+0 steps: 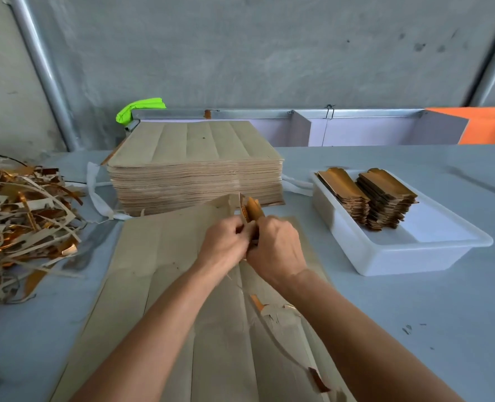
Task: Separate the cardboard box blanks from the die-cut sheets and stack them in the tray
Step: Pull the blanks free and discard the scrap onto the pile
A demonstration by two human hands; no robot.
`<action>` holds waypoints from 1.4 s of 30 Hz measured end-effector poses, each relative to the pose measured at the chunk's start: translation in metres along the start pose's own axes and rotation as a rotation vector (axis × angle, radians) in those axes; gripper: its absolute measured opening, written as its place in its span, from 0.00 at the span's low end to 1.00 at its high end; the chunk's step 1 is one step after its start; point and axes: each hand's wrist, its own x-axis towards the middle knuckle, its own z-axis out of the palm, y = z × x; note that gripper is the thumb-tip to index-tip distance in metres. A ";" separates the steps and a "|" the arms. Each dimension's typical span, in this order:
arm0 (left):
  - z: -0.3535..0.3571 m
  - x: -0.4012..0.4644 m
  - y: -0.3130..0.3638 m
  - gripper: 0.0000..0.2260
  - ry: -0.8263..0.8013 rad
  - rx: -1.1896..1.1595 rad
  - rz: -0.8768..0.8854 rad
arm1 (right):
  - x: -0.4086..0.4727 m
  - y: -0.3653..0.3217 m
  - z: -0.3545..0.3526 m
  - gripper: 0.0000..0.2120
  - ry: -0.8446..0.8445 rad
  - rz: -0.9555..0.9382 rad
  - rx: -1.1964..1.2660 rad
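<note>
- Your white tray (pixel 414 253) holds two stacks of gold box blanks (pixel 368 195), side by side.
- Your left hand (pixel 223 242) and right hand (pixel 275 248) both pinch one gold blank (pixel 252 208) over the die-cut sheet (pixel 165 256).

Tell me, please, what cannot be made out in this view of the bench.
1. Head view: how many blanks are held; both hands cover their lower ends.
2. Waste strips: the pile is cut off by the left edge.
3. Sheet on the table: forearms hide its middle and the bottom edge cuts it.
4. Stacks in the tray: blanks too thin to count.
</note>
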 end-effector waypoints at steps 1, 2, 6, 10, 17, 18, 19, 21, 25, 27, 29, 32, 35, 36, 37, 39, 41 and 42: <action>-0.003 0.000 0.000 0.19 0.009 0.032 0.030 | 0.002 0.001 -0.001 0.04 -0.018 0.002 0.004; -0.006 -0.001 -0.002 0.21 0.015 0.054 0.074 | 0.004 0.003 -0.003 0.04 -0.028 0.015 0.027; -0.031 -0.002 -0.014 0.21 -0.242 0.161 0.169 | 0.006 0.018 -0.007 0.05 -0.086 0.035 0.123; -0.039 -0.006 -0.014 0.11 -0.319 0.003 0.224 | 0.001 0.022 0.001 0.14 -0.145 -0.007 0.043; -0.054 -0.005 -0.024 0.17 0.179 -0.944 -0.100 | 0.007 0.051 -0.014 0.05 -0.024 0.397 0.315; -0.056 -0.002 -0.026 0.17 0.238 -1.044 -0.156 | 0.007 0.057 -0.016 0.05 -0.034 0.482 0.396; -0.058 0.001 -0.029 0.15 0.268 -1.134 -0.195 | 0.006 0.061 -0.017 0.06 -0.051 0.556 0.479; -0.063 0.008 -0.035 0.11 0.262 -1.340 -0.249 | 0.003 0.068 -0.019 0.08 -0.069 0.665 0.619; -0.058 0.023 -0.046 0.13 0.284 -1.244 -0.398 | 0.002 0.078 -0.025 0.34 0.011 0.652 0.730; -0.051 0.030 -0.051 0.12 0.271 -0.960 -0.479 | 0.008 0.076 -0.029 0.33 0.057 0.546 0.645; -0.046 0.033 -0.058 0.12 0.246 -0.678 -0.591 | 0.018 0.067 -0.026 0.26 0.054 0.390 0.359; -0.040 0.034 -0.060 0.13 0.110 -0.409 -0.691 | 0.033 0.041 -0.012 0.19 -0.014 0.149 -0.154; -0.031 0.038 -0.057 0.13 0.099 -0.178 -0.670 | 0.047 0.017 0.009 0.17 -0.143 -0.009 -0.316; -0.029 0.040 -0.056 0.12 0.133 -0.146 -0.649 | 0.052 0.010 0.016 0.15 -0.185 -0.040 -0.348; -0.026 0.041 -0.056 0.11 0.154 -0.146 -0.625 | 0.057 0.005 0.022 0.13 -0.229 -0.056 -0.369; -0.022 0.043 -0.056 0.10 0.161 -0.210 -0.597 | 0.066 -0.004 0.033 0.13 -0.327 -0.070 -0.381; -0.017 0.042 -0.059 0.08 0.168 -0.261 -0.581 | 0.074 -0.011 0.047 0.19 -0.444 -0.056 -0.421; -0.014 0.041 -0.061 0.08 0.193 -0.271 -0.567 | 0.077 -0.013 0.054 0.21 -0.478 -0.043 -0.445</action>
